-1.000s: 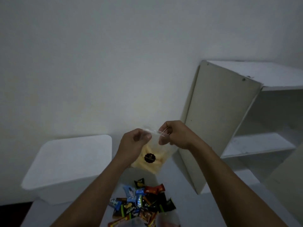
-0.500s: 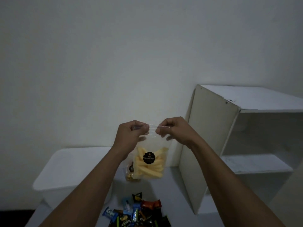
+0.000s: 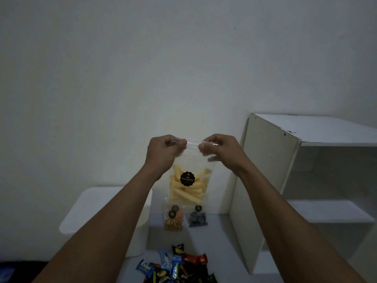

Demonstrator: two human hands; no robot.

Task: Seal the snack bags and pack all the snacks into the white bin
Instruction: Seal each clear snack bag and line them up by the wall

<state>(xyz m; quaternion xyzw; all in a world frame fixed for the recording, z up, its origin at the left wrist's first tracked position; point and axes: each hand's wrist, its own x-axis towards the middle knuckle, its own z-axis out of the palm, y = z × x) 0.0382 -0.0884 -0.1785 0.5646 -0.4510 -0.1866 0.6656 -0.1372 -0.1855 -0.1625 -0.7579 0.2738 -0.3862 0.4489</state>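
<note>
I hold a clear zip bag of yellow potato sticks [image 3: 188,185] with a round black label upright in the air. My left hand [image 3: 163,151] pinches the top strip at its left end. My right hand [image 3: 219,149] pinches it at the right end. The white bin [image 3: 106,213] stands on the table to the left, partly hidden by my left forearm. Two more clear snack bags stand behind on the table: one with orange pieces [image 3: 173,219] and one with dark pieces [image 3: 197,217]. A pile of small wrapped snacks [image 3: 177,266] lies at the near edge.
A white open shelf unit [image 3: 306,180] stands at the right, its side panel close to my right forearm. A plain white wall fills the back. The tabletop [image 3: 214,242] between the bags and the pile is bare.
Both hands have lifted the potato-stick bag higher and upright, and moved apart along its top strip. The view has tilted, bringing the two bags behind into sight.
</note>
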